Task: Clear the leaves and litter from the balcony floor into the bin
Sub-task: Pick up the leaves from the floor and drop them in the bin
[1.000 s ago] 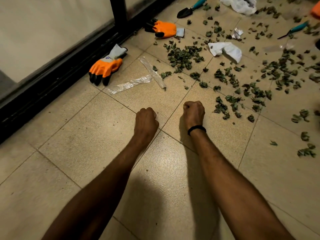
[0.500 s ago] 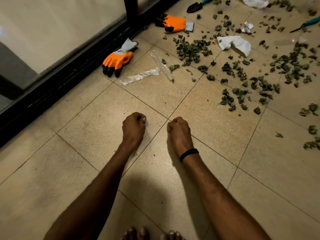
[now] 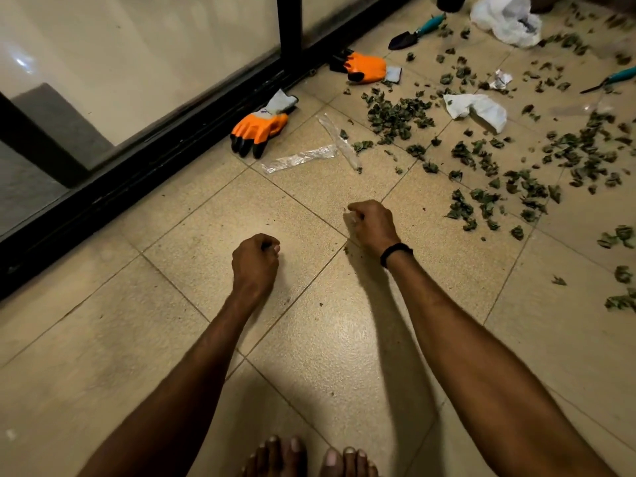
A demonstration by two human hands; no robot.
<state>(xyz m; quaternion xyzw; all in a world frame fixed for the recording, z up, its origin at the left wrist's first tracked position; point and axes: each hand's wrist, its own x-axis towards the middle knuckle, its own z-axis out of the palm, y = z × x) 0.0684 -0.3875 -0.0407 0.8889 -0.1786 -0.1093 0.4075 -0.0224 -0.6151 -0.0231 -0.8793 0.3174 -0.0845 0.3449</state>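
Head view. Left hand (image 3: 254, 259) and right hand (image 3: 373, 225) are stretched out low over the beige tiled floor (image 3: 103, 373), each with its fingers curled into a fist and nothing seen in the grip. The right wrist carries a black band (image 3: 395, 251). Bare toes (image 3: 275, 456) show at the lower edge.

Leaves (image 3: 481, 160), dark green and curled, lie scattered over the tiles ahead and to the right of the hands, with a denser heap (image 3: 395, 115) farther off; one small scrap lies just beside the right wrist.

Litter among the leaves:
- two clear plastic strips (image 3: 299, 160), their ends meeting
- a crumpled white paper (image 3: 476, 108)
- a smaller crumpled wrapper (image 3: 500, 79)
- a white plastic bag (image 3: 506, 18) at the top edge

Two orange gloves with black fingertips lie along the black door frame (image 3: 137, 160): the near glove (image 3: 258, 129) and the far glove (image 3: 366, 67). A small mark on the near glove's grey cuff is too small to read.

A teal-handled trowel (image 3: 413, 32) lies near the bag, and a second teal-handled tool (image 3: 609, 79) at the right edge.
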